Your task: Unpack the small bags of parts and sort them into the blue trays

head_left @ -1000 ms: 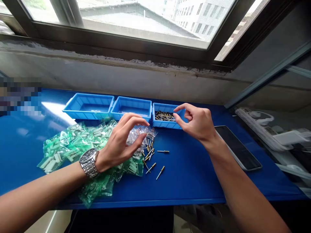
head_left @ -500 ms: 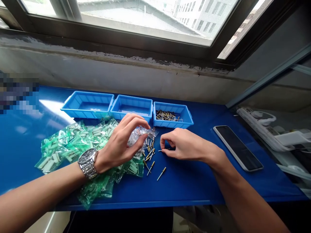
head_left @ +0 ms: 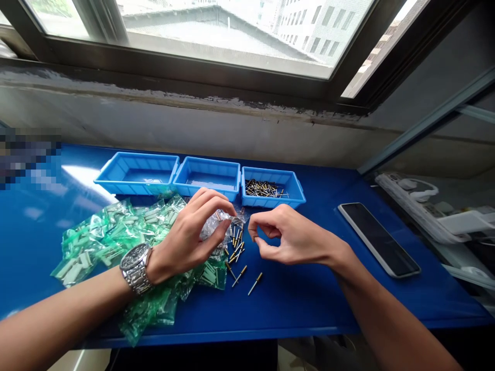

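Hands apart, both above the blue work mat [head_left: 294, 301]. Left hand [head_left: 181, 239]: fingertips and thumb closed on a clear plastic bag [head_left: 212, 226], directly beside the scattered rivets [head_left: 240, 275]. Right hand [head_left: 294, 239]: thumb and forefinger [head_left: 254, 232] pinched just right of the bag; any rivet between them too small to confirm. Far, right: blue parts bin [head_left: 270, 204] holding more rivets [head_left: 263, 189]. Good practice: fingertip pinch only, bag film kept clear of loose rivets.
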Available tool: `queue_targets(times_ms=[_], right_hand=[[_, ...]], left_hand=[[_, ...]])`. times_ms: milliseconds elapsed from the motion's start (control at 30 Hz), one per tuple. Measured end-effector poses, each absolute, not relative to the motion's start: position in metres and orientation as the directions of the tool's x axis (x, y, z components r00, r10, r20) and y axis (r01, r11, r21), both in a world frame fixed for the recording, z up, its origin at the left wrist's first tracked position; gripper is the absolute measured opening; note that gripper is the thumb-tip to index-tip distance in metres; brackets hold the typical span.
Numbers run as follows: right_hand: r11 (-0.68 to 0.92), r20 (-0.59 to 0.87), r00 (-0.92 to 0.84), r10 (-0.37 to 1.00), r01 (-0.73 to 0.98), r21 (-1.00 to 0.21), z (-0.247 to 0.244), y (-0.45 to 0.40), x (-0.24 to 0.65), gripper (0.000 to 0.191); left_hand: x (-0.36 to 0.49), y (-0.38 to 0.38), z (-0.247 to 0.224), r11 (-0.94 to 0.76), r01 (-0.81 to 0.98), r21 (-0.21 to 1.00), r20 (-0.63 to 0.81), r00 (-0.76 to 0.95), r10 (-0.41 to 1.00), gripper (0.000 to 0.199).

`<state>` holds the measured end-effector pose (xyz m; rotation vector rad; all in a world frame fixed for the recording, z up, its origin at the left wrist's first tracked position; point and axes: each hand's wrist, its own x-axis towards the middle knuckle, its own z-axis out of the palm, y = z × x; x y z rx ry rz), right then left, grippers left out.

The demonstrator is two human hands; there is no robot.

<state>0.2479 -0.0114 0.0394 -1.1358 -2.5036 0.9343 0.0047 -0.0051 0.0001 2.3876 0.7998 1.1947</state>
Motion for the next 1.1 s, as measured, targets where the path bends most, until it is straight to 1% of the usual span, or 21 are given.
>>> queue_targets(times_ms=[133,267,333,433,500,600,867,1100], right_hand=[[0.520,0.177,-0.620,0.764,0.429,-0.739,0.035,-0.011,0.246,0.007],[0.544,0.381,-0.464,0.800,0.293,-0.786,0.026,-0.013,0.239,0.004],[0.555,0.445,-0.385,0.808,0.247,-0.794,0.021,-0.015,0.234,0.005],[0.579,0.502,-0.325,0.801,0.211,-0.788,0.016,-0.018,0.227,0.007],[0.591,0.521,-0.308,0.796,0.211,-0.779,0.013,-0.019,0.223,0.007],[0.581,0.511,-0.295,0.807,0.248,-0.775,0.012,-0.021,0.220,0.006],[0.571,0.500,-0.277,0.821,0.360,-0.738,0.009,-0.019,0.218,0.003],[0.504,0.380,-0.350,0.856,0.402,-0.765,0.005,-0.017,0.214,0.006]], left_hand=[[0.004,-0.005,0.000,-0.778,0.316,0.543,0.598,0.505,0.622,0.012],[0.002,-0.006,0.000,-0.780,0.281,0.560,0.582,0.537,0.611,0.018],[0.002,-0.007,0.000,-0.783,0.258,0.566,0.577,0.554,0.600,0.020],[0.002,-0.006,0.000,-0.784,0.239,0.573,0.585,0.551,0.595,0.016],[0.002,-0.004,-0.001,-0.779,0.244,0.577,0.591,0.534,0.605,0.013],[0.002,-0.004,-0.001,-0.771,0.257,0.583,0.599,0.505,0.621,0.008],[0.003,-0.005,0.001,-0.749,0.288,0.596,0.618,0.431,0.657,0.005],[0.003,-0.004,-0.001,-0.754,0.289,0.590,0.632,0.416,0.654,0.007]])
